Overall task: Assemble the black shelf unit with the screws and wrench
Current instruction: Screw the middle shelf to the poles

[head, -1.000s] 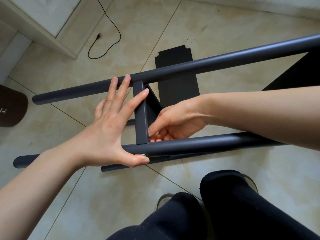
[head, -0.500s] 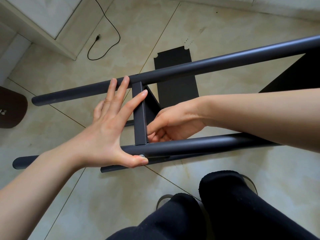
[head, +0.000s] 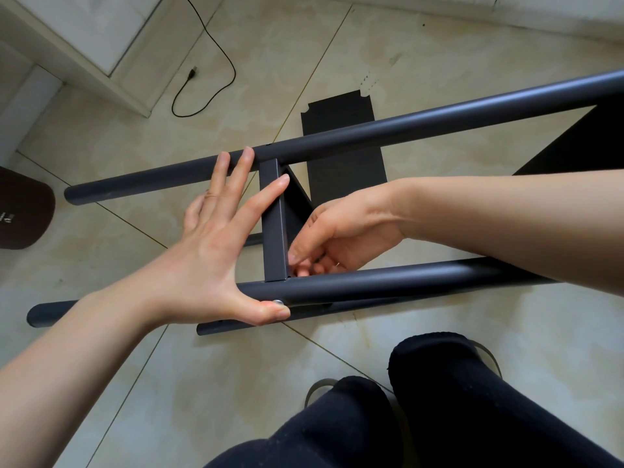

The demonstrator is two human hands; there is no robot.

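The black shelf frame lies on its side: an upper tube (head: 388,130) and a lower tube (head: 388,285) joined by a flat crossbar (head: 274,228). My left hand (head: 216,251) is spread flat, fingers straight against the crossbar and upper tube, thumb pressing a silver screw head (head: 277,302) on the lower tube. My right hand (head: 341,238) reaches behind the crossbar at the joint, its fingers curled and pinching something small that is hidden. A loose black shelf panel (head: 341,146) lies on the floor beyond. No wrench shows.
Beige tiled floor all around. A black cable (head: 202,86) lies at top left beside a white cabinet base (head: 84,65). A dark brown object (head: 23,211) sits at the left edge. My legs in black trousers (head: 422,407) are at the bottom.
Hardly anything: my right hand's fingers have shifted slightly at the joint behind the crossbar. My left hand and the frame keep their places.
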